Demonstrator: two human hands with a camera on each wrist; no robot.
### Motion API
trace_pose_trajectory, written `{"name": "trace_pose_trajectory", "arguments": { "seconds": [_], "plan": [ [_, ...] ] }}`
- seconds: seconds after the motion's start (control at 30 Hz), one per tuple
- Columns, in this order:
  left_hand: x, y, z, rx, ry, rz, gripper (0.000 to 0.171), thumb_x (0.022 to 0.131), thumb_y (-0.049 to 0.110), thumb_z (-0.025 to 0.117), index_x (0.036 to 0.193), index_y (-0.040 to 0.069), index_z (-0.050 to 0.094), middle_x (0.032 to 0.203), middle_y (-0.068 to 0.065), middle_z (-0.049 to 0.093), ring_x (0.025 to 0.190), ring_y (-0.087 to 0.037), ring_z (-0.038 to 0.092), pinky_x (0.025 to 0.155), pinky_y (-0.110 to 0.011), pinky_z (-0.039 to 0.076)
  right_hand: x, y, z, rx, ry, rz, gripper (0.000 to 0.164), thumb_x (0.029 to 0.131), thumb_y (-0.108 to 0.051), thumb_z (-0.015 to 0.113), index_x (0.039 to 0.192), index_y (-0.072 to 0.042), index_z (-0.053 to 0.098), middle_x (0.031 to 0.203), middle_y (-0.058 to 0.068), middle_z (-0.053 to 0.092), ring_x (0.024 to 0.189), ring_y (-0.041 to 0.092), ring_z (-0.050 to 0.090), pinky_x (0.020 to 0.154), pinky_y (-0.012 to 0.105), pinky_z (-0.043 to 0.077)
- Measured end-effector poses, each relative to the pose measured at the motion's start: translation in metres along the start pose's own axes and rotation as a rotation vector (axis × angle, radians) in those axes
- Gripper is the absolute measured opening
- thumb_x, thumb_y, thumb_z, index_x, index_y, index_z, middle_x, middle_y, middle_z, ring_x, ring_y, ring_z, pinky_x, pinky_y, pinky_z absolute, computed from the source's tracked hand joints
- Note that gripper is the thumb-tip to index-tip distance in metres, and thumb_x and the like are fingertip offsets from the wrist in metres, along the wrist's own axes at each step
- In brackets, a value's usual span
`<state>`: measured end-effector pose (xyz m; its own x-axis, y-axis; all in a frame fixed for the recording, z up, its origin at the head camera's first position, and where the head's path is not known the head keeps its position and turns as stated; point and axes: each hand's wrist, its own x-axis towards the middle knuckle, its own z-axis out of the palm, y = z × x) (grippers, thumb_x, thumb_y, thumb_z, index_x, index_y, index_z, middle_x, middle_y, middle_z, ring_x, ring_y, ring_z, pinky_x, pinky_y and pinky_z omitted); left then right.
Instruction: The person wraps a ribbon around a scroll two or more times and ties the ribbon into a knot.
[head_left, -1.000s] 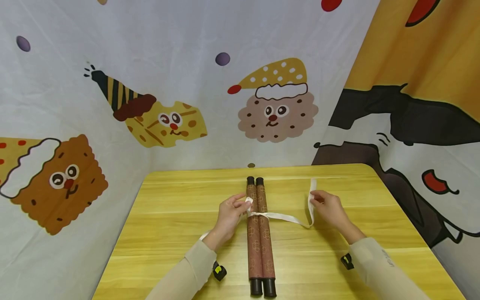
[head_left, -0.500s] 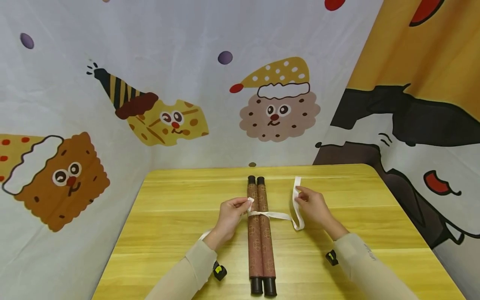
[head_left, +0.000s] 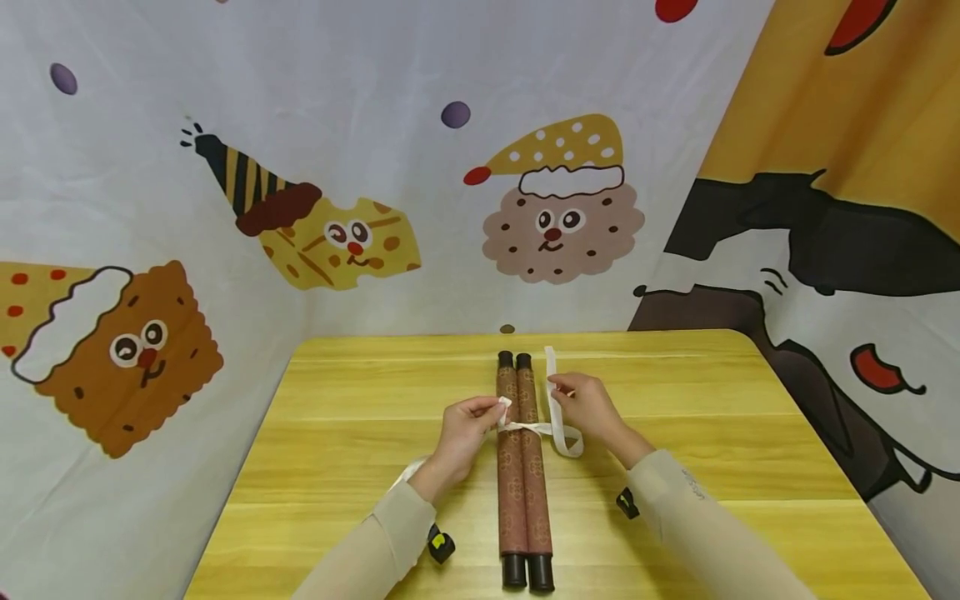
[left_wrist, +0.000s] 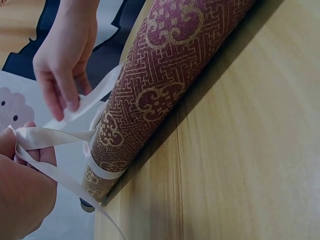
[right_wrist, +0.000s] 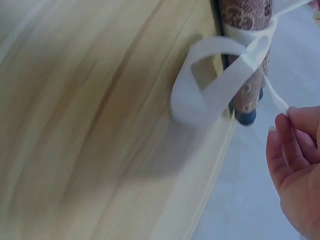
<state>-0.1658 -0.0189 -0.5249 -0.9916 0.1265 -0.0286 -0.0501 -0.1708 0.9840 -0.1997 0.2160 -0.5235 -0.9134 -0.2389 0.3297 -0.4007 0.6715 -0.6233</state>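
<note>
At the far left, a white cloth backdrop [head_left: 247, 75] printed with smiling cartoon biscuits and cheese rose behind a yellow wood-grain bench [head_left: 352, 392]. Taking the ribbon's crossing on the rolls as the clock's centre, the person's left hand [head_left: 460, 432] lay at nine o'clock, thumb and fingertips clamped on a narrow, flat white fabric ribbon [head_left: 556, 417]. In the left wrist view, a fold of it sat in that pinch, with a loose tail hanging away; in the head view, white showed behind the left wrist, between eight and nine o'clock.

In the middle, two slim rolls [head_left: 517, 487], covered in reddish-brown patterned fabric and capped in black, lay side by side on the bench from twelve to six o'clock. The ribbon bound them around the waist. To their right it made a slack loop towards four o'clock, then stood up towards one o'clock.

Rightmost, at about three o'clock, the right hand [head_left: 592, 410] pinched that strand between thumb and finger.

The step appeared to be tying a bow. The next move seemed to call for passing the right-hand strand around the left-hand fold without loosening that pinch; how tight the crossing was could not be told.
</note>
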Motion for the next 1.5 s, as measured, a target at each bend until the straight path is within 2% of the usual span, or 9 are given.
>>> {"name": "trace_pose_trajectory", "arguments": {
  "seconds": [0.27,0.43,0.53,0.77,0.87,0.97,1.1,1.27,1.5],
  "plan": [
    [0.0,-0.002,-0.001,0.001,-0.005,0.002,0.025,0.083,0.017,0.071,0.101,-0.001,0.07,0.085,-0.005,0.07,0.078,-0.021,0.06,0.07,-0.031,0.052,0.015,-0.017,0.025,0.024,-0.012,-0.094,0.026,0.086,0.003,0.061,0.11,-0.003,0.068,0.102,0.012,0.068,0.084,0.015,0.06,0.066,0.035,0.056],
    [0.0,-0.003,-0.001,-0.005,0.0,0.018,0.024,0.083,0.019,0.072,0.099,0.0,0.071,0.085,-0.01,0.071,0.075,-0.019,0.061,0.071,-0.036,0.053,0.021,-0.029,0.038,0.085,-0.059,-0.06,0.028,0.089,0.002,0.058,0.113,-0.006,0.067,0.109,0.011,0.066,0.092,0.016,0.059,0.072,0.035,0.056],
    [0.0,-0.004,-0.001,-0.011,-0.003,0.025,0.023,0.084,0.019,0.071,0.098,0.0,0.071,0.086,-0.012,0.071,0.075,-0.018,0.061,0.073,-0.04,0.053,0.023,-0.033,0.045,0.131,-0.086,-0.016,0.029,0.088,0.0,0.06,0.116,-0.006,0.066,0.109,0.009,0.066,0.089,0.014,0.06,0.07,0.033,0.056],
    [0.0,-0.006,0.0,-0.032,-0.003,0.03,0.027,0.083,0.017,0.072,0.1,-0.004,0.07,0.087,-0.017,0.07,0.074,-0.017,0.061,0.067,-0.031,0.052,0.025,-0.035,0.057,0.13,-0.061,-0.024,0.029,0.085,-0.003,0.066,0.114,-0.004,0.066,0.104,0.009,0.069,0.086,0.013,0.061,0.071,0.036,0.056],
    [0.0,-0.007,-0.001,-0.045,-0.001,0.025,0.026,0.083,0.017,0.071,0.1,-0.003,0.07,0.087,-0.017,0.07,0.074,-0.018,0.062,0.067,-0.031,0.052,0.026,-0.035,0.06,0.137,-0.069,-0.02,0.03,0.085,-0.004,0.067,0.115,-0.003,0.066,0.104,0.01,0.069,0.088,0.013,0.061,0.073,0.036,0.055],
    [-0.001,-0.007,-0.001,-0.052,-0.001,0.02,0.023,0.084,0.016,0.071,0.099,-0.002,0.071,0.087,-0.015,0.071,0.076,-0.021,0.063,0.071,-0.037,0.053,0.025,-0.036,0.06,0.137,-0.088,-0.001,0.029,0.085,-0.004,0.067,0.114,-0.003,0.066,0.104,0.01,0.069,0.088,0.013,0.06,0.075,0.036,0.055],
    [-0.001,-0.008,0.0,-0.055,-0.001,0.022,0.021,0.084,0.015,0.071,0.098,-0.001,0.071,0.09,-0.022,0.07,0.076,-0.021,0.063,0.072,-0.041,0.053,0.02,-0.035,0.055,0.107,-0.087,0.02,0.021,0.087,-0.009,0.065,0.107,-0.006,0.07,0.098,0.004,0.07,0.085,0.01,0.06,0.072,0.035,0.055],
    [-0.001,-0.007,0.001,-0.047,0.003,0.016,0.024,0.084,0.015,0.07,0.1,-0.003,0.07,0.096,-0.031,0.065,0.077,-0.021,0.063,0.073,-0.038,0.054,0.014,-0.036,0.043,0.115,-0.041,0.017,0.016,0.09,-0.014,0.063,0.102,-0.007,0.071,0.093,-0.002,0.07,0.078,0.007,0.059,0.067,0.032,0.054],
    [-0.001,-0.006,0.003,-0.061,0.005,0.009,0.026,0.085,0.013,0.069,0.103,-0.005,0.068,0.096,-0.028,0.067,0.079,-0.025,0.064,0.073,-0.033,0.054,0.002,-0.044,0.028,0.161,-0.013,0.01,0.015,0.091,-0.019,0.062,0.1,-0.013,0.072,0.095,-0.001,0.07,0.078,0.009,0.059,0.066,0.034,0.054]
  ]
}}
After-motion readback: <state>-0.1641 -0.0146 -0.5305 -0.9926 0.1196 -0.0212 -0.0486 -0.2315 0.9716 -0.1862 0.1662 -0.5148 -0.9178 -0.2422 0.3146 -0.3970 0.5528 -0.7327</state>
